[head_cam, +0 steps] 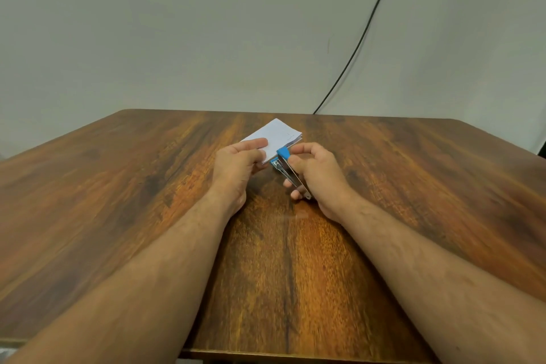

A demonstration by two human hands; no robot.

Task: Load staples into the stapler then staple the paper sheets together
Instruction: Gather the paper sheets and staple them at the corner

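Left hand [236,159] pinches the paper sheets [276,136]; right hand [314,170] grips the stapler [288,168]. Sheets might slip askew if the pinch loosens.

Single head-worn wide-angle view, looking forward and down from above the near edge of the brown wood-grain counter [118,216], close over both forearms, facing a plain grey wall [177,23].
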